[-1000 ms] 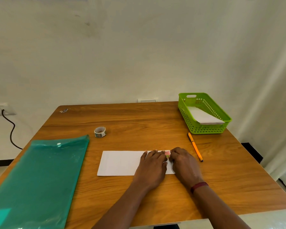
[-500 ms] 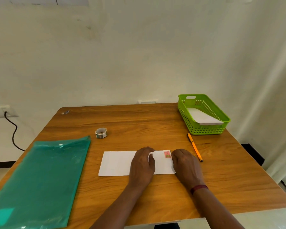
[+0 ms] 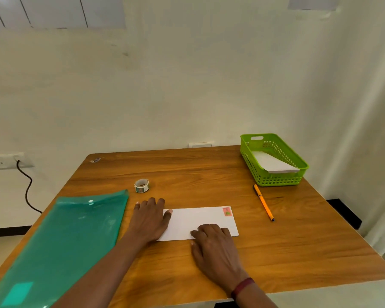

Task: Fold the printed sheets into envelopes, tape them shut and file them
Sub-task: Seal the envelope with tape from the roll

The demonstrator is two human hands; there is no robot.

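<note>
Left hand [image 3: 150,218] flat on white envelope [image 3: 200,221], right hand [image 3: 213,243] flat on its near edge, pink stamp [image 3: 227,211] at corner

Left grip [image 3: 150,218] and right grip [image 3: 213,247] lie palm-down, flat and relaxed.

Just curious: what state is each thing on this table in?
White folded paper envelope: flat, held down.
Left hand: open, pressing its left end.
Right hand: open, on its near edge.
Small tape roll: untouched.
Green plastic basket: holds white paper.
Orange pen: untouched.
Teal plastic folder: flat.
</note>
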